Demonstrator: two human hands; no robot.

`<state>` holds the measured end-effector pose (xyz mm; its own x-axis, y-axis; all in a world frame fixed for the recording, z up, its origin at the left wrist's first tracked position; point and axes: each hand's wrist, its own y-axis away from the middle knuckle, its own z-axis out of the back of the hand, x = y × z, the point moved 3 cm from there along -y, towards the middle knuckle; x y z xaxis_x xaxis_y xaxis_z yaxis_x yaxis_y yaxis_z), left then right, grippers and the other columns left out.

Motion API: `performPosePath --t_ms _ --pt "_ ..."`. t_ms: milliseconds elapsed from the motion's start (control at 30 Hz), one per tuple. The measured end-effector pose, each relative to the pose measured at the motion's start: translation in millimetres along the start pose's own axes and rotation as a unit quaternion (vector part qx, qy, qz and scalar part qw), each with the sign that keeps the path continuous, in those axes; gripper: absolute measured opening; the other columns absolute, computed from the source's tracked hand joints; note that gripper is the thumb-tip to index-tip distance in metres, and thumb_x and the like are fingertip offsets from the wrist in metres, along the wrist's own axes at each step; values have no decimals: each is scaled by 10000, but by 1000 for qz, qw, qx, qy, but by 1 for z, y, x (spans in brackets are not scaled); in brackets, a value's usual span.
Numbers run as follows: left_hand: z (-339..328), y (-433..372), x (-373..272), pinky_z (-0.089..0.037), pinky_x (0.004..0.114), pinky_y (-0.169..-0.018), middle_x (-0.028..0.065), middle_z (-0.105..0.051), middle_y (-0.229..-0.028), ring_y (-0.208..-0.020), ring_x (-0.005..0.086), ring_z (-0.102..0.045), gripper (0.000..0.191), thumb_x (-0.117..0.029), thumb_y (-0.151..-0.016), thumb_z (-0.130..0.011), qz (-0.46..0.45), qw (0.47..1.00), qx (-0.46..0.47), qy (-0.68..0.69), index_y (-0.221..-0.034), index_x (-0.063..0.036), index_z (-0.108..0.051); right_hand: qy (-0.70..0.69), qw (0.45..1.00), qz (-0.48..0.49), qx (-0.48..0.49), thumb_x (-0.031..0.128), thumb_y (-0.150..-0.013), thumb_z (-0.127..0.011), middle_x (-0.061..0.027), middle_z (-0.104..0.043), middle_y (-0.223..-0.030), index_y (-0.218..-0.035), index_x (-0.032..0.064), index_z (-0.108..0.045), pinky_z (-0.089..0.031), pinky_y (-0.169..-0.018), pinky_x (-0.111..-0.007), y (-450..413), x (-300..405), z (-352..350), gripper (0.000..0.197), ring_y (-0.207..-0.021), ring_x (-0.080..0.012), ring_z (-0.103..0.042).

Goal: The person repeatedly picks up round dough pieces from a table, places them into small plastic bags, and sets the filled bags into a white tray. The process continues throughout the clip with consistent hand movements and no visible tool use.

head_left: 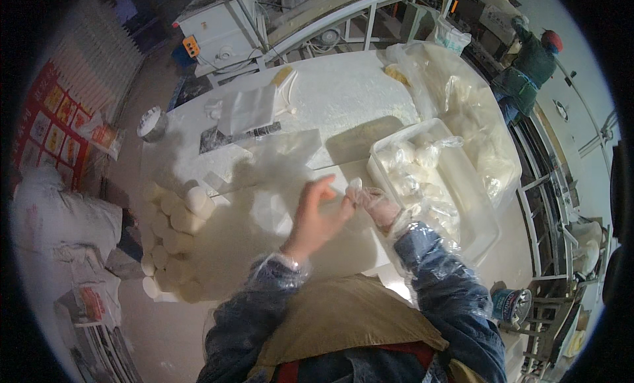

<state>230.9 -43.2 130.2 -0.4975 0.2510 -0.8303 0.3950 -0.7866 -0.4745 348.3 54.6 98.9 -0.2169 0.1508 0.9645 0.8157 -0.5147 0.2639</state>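
Observation:
My left hand, bare and slightly blurred, is over the near part of the floured table. Its thumb and curled forefinger are apart, and the thumb meets or overlaps the fingertips of my right hand. A loose clear plastic glove covers that right hand, its fingers bunched together; whether they pinch anything is hidden. Just beyond it stands a translucent plastic tub holding several plastic-wrapped white lumps, apparently dough. Clear plastic sleeves cover both forearms. White cylindrical pieces, apparently dough, are piled at the table's left side.
A clear plastic sheet covers a pale mass at back right. Metal bowl stands at the left edge; a plastic bag lies toward the back. Behind are a white machine and a person. Stacked sacks stand left.

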Motion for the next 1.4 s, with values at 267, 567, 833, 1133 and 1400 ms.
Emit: performPosePath --t_ms 267,567,833,1133,1400 --pt "-5 20 55 -390 291 -790 90 -590 -926 -907 160 -507 268 -245 -834 -477 318 869 272 263 -839 11 -559 581 750 315 -27 169 -685 -625 -71 -576 -851 -793 95 -604 -417 -679 -342 13 32 -11 133 -766 -247 -550" --pt "-1 33 90 -358 298 -847 70 -583 -914 -887 155 -509 216 -237 -887 -468 383 807 -31 449 -871 -35 -543 -37 920 119 -371 219 -832 -583 -38 -540 -924 -917 15 -564 -402 -795 -285 75 -67 -17 222 -850 -140 -513" --pt "-36 59 126 -409 320 -794 95 -578 -991 -910 209 -525 286 -256 -914 -400 223 967 60 108 -1010 -28 -541 -340 843 155 -388 270 -849 -547 -43 -567 -1014 -1009 42 -581 -416 -771 -251 7 -138 -31 280 -868 -120 -517" --pt "-35 44 112 -451 309 -739 103 -613 -919 -853 222 -595 178 -121 -881 -462 56 974 193 -104 -988 -13 -555 218 839 92 -490 253 -847 -537 -79 -545 -1080 -1083 20 -549 -377 -888 -301 4 -109 -37 331 -1010 -190 -497" --pt "-10 11 106 -422 264 -653 33 -483 -757 -685 156 -461 232 -224 -920 -376 349 787 250 442 -908 -43 -521 -458 877 10 -147 311 -891 -472 -13 -519 -653 -792 58 -560 -415 -553 -244 23 -48 2 285 -571 -139 -488"
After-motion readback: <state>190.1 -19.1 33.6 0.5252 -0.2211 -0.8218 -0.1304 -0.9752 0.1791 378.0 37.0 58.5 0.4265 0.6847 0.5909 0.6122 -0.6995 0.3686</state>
